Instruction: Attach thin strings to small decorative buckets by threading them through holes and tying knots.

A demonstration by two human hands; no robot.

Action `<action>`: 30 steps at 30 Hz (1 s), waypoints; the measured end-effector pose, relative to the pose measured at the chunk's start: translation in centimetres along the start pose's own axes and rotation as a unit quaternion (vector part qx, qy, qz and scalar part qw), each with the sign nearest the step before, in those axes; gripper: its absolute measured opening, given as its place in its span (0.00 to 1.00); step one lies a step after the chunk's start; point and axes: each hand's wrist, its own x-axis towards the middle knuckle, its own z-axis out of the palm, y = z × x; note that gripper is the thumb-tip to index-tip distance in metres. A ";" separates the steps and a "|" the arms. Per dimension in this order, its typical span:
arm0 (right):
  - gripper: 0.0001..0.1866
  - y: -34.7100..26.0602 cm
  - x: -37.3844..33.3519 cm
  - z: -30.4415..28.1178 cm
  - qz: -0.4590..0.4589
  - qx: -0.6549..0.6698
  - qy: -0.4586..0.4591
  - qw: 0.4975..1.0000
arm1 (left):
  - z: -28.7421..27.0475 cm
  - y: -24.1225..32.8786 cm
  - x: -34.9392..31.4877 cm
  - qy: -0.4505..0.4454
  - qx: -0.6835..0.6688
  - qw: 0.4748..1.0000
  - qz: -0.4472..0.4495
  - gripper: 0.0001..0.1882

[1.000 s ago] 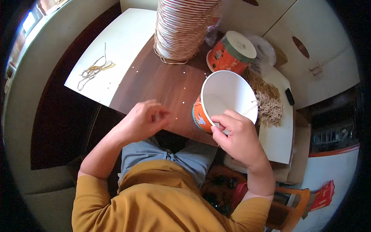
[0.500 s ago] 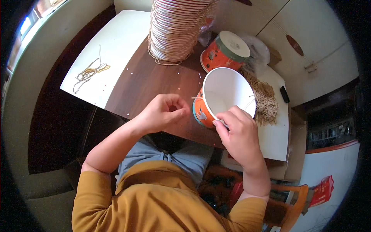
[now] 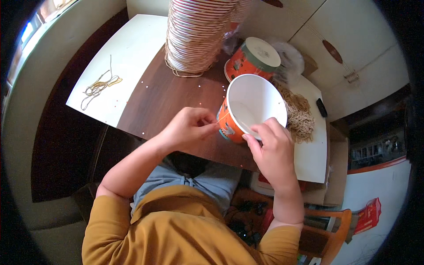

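Note:
An orange paper bucket (image 3: 227, 122) with a white inside is tilted, its mouth facing up and toward me, over the brown part of the table. A thin cord (image 3: 223, 117) runs from its left side to my left hand (image 3: 187, 128), whose thumb and fingers are pinched on the cord's end. My right hand (image 3: 273, 148) grips the bucket's near rim, with the thumb outside and the fingers reaching over the edge. Those right fingertips are partly blurred.
Behind stands a tall stack of nested buckets (image 3: 198, 39) with cords. An upside-down orange bucket (image 3: 251, 64) sits right of it. A heap of beige cords (image 3: 300, 117) lies at right, near a small black object (image 3: 321, 107). Several loose cords (image 3: 99, 90) lie at left.
The cord at the bucket's left side, loose before, is now pulled taut toward my left hand's pinched fingers. My right hand stays on the rim.

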 end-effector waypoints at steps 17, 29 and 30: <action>0.08 -2.3 -1.4 2.2 -0.094 -0.025 0.127 0.987 | 4.0 1.4 -2.1 0.080 -0.481 0.872 -0.051 0.04; 0.10 -2.6 -1.3 1.6 -0.081 0.108 0.052 0.990 | 3.8 2.0 -2.3 0.072 -0.503 0.856 -0.099 0.06; 0.10 -2.8 -1.4 1.7 -0.082 0.108 0.052 0.989 | 3.8 2.1 -2.2 0.072 -0.503 0.856 -0.098 0.06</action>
